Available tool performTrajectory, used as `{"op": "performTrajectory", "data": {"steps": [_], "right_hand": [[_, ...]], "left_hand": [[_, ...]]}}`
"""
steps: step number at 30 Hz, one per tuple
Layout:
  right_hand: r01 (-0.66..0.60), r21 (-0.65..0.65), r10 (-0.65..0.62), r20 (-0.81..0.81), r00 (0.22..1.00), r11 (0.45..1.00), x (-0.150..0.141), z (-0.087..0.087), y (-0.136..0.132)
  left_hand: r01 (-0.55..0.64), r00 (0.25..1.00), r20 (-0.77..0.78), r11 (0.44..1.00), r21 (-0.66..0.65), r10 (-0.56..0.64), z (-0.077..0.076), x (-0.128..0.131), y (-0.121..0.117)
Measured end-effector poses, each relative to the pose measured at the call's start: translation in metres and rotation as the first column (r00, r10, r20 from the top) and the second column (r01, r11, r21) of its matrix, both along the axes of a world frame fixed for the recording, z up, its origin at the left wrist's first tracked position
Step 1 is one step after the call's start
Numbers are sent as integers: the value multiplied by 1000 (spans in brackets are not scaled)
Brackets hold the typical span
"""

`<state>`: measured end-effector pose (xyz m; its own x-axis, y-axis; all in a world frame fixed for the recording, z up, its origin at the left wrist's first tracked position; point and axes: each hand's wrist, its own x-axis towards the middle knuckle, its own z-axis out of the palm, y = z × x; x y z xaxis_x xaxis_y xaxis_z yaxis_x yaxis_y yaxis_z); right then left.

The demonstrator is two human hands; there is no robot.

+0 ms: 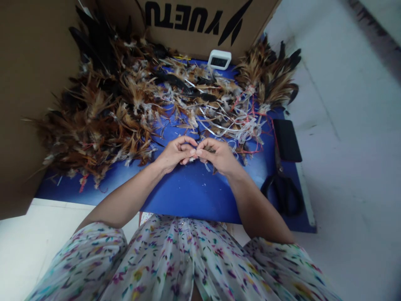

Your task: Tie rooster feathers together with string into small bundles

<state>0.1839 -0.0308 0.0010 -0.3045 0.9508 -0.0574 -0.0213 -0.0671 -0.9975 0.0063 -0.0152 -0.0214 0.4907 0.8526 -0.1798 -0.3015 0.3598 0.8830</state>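
Your left hand and right hand meet over the blue board, fingertips touching, both pinched narrow on something small between them; it looks like a quill or a bit of clear strip, too small to tell. You seem to be mid-binding or picking 1 feather free. The feather pile lies just beyond, the tangle of strips to its right, scissors by your right wrist. Next calls for a steady pinch and a short pull
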Motion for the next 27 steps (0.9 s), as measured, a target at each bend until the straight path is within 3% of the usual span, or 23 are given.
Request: {"op": "performTrajectory", "data": {"steps": [12, 20, 27], "right_hand": [[41, -32, -41, 4, 999, 999, -1, -2, 0], [115, 124, -128, 110, 986, 986, -3, -6, 2], [101, 276, -155, 181, 971, 956, -3, -4, 1]], "left_hand": [[-94, 995, -31, 993, 73, 96, 2, 4, -2], [-134, 986, -89, 990, 44, 138, 6, 6, -2], [-148, 982, -110, 987, 65, 155, 6, 6, -2]]}}
